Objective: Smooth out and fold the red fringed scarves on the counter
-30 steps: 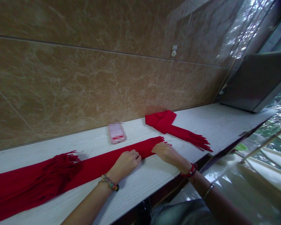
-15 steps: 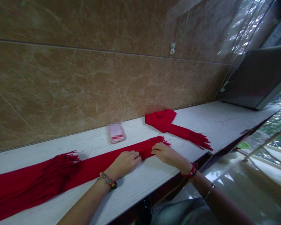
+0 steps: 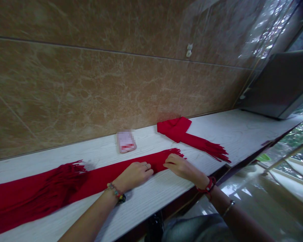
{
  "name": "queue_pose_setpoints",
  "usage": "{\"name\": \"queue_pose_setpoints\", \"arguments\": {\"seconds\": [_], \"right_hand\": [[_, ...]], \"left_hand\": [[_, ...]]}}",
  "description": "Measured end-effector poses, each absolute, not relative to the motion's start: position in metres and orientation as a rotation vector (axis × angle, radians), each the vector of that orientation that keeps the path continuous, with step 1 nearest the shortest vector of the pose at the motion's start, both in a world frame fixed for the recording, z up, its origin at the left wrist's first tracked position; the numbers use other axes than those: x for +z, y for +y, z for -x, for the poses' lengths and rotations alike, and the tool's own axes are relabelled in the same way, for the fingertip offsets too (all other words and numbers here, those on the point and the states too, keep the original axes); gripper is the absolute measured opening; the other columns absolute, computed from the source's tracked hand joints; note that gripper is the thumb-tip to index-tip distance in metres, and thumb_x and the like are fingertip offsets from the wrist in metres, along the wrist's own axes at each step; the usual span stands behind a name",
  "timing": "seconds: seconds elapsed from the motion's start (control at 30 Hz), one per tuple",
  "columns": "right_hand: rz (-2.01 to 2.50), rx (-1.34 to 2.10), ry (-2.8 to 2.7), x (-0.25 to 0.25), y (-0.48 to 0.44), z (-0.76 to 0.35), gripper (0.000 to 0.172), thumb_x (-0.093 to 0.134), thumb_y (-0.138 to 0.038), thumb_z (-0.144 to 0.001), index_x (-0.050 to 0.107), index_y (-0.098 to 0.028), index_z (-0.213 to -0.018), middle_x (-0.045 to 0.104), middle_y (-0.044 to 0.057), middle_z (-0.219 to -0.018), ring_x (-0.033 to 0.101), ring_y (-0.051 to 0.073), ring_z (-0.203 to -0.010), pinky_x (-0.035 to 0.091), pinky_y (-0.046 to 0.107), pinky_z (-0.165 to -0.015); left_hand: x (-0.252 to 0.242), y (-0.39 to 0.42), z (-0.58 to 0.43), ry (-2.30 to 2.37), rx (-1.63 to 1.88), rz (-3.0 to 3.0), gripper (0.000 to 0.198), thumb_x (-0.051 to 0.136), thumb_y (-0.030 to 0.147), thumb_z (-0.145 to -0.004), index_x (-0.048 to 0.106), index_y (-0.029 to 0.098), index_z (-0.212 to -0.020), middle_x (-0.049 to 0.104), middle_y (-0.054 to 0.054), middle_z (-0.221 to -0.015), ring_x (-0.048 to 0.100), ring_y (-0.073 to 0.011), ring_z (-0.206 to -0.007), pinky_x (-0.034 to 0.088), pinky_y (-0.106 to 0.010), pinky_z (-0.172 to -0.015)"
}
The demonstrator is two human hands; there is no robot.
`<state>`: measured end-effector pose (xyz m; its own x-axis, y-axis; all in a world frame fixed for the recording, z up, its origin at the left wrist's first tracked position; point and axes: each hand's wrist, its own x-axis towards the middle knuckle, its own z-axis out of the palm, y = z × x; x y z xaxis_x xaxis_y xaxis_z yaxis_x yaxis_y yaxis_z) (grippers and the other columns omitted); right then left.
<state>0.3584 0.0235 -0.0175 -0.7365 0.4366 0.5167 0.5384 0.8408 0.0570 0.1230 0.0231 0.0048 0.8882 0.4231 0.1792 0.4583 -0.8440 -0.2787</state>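
Note:
A long red fringed scarf (image 3: 101, 176) lies stretched along a white wood-grain counter (image 3: 151, 198). My left hand (image 3: 135, 174) rests on its near edge with fingers curled down onto the cloth. My right hand (image 3: 178, 165) lies close beside it at the scarf's right end, fingertips pinched on the fabric just short of the fringe. Further left the scarf is doubled over, with a fringe lying on top. A second red scarf (image 3: 185, 134), partly folded, lies at the back right by the wall.
A pink phone (image 3: 126, 142) lies face down near the wall behind the scarf. Brown marble tiles back the counter. A grey boxy appliance (image 3: 275, 85) stands at the counter's far right end. Glossy floor and railings show past the front edge.
Both hands keep their places on the scarf's right end; the view has shifted slightly and the scarf end sits a little flatter.

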Motion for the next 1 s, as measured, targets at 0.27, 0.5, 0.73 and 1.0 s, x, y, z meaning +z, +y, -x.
{"name": "queue_pose_setpoints", "arguments": {"seconds": [0.27,0.5,0.73,1.0], "right_hand": [[0.787,-0.111,-2.519,-0.02,0.022,-0.359,0.019,0.049,-0.009,-0.079,0.063,-0.015,-0.09,0.06,0.007,-0.088,0.05,0.017,-0.082,0.042,0.032,-0.075],[0.808,-0.054,-2.521,-0.015,0.019,-0.359,0.018,0.05,-0.015,-0.08,0.064,-0.017,-0.09,0.063,0.005,-0.087,0.052,0.017,-0.083,0.042,0.034,-0.077],[0.938,-0.122,-2.446,-0.004,0.013,-0.328,0.029,0.046,-0.023,-0.084,0.057,-0.016,-0.109,0.057,0.011,-0.112,0.047,0.022,-0.105,0.036,0.043,-0.092],[0.993,0.195,-2.804,-0.012,-0.004,-0.289,0.053,0.039,-0.037,-0.088,0.025,-0.022,-0.136,0.028,0.008,-0.14,0.02,0.023,-0.129,0.021,0.048,-0.103]], "left_hand": [[0.004,0.022,-0.121,-0.72,-0.165,2.849,0.013,0.043,0.024,-0.084,0.055,0.019,-0.082,0.057,-0.002,-0.081,0.052,-0.014,-0.075,0.042,-0.025,-0.064],[0.018,0.018,-0.105,-0.868,-0.252,3.09,0.025,0.044,0.035,-0.084,0.06,0.023,-0.099,0.056,-0.004,-0.104,0.053,-0.0144,-0.092,0.041,-0.027,-0.08],[0.003,-0.012,-0.039,-1.29,-0.062,2.987,0.048,0.025,0.045,-0.09,0.022,0.03,-0.135,0.025,-0.004,-0.143,0.021,-0.0229,-0.13,0.018,-0.046,-0.104],[0.003,-0.024,-0.022,-1.214,0.096,2.966,0.053,0.022,0.045,-0.09,0.013,0.024,-0.137,0.016,-0.006,-0.145,0.013,-0.0193,-0.132,0.016,-0.041,-0.106]]}}
